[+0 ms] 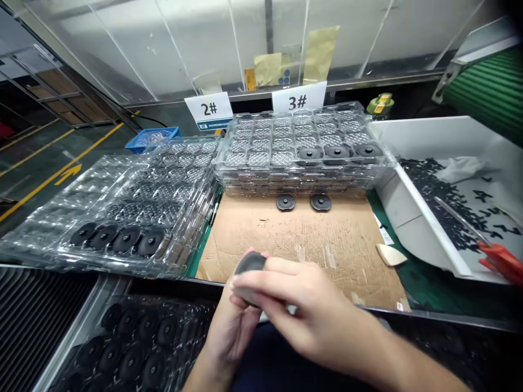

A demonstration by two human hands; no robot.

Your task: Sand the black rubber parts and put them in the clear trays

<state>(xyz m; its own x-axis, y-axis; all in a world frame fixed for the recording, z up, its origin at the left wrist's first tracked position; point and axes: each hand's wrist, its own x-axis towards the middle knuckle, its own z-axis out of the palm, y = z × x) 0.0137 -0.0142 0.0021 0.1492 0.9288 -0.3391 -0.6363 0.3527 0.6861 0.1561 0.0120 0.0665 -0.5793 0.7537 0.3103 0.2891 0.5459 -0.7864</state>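
Note:
Near the front edge of the cardboard sheet [298, 239], a black disc [250, 263] is tilted between both hands. My left hand [232, 326] grips it from below and behind, with fingertips showing past its upper rim. My right hand [298, 294] lies across its face, fingers closed against it. Whatever else the right fingers may pinch is hidden. Two more black discs, one on the left [285, 202] and one on the right [321, 202], lie flat at the back of the cardboard, before the stacked clear trays [302, 171].
Clear trays [134, 204] at the left hold several black discs, and another filled tray [134, 343] sits lower down. At the right stands a white bin [420, 234] of small black pieces, with a red-handled tool [496, 253] over it. A pale wedge [391, 255] lies beside the bin.

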